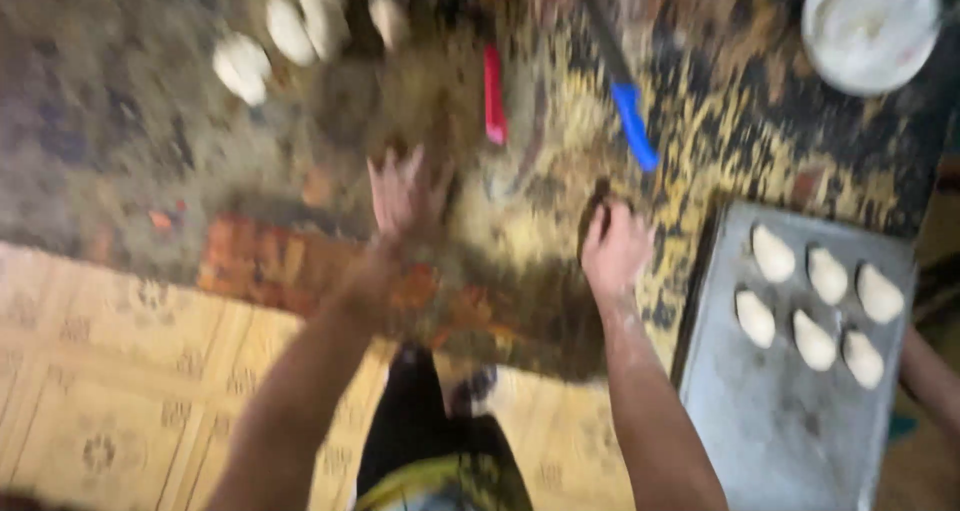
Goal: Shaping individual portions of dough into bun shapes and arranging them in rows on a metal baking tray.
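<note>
Counter [760, 121] speckled yellow-black under both my hands: left hand [405, 193] spread flat, fingers wide; right hand [612, 246] curled, grip unclear (blur). Red tool [494, 96], blue-handled knife [628, 111] just beyond. Grey tray [780, 421] with six dough pieces [815, 296] at right edge. White bowl [870, 26] far right corner.

kitchen; floured worktop [750, 141] | dough pieces [815, 311] on baking tray [780, 431] | knife [625, 96]
</note>
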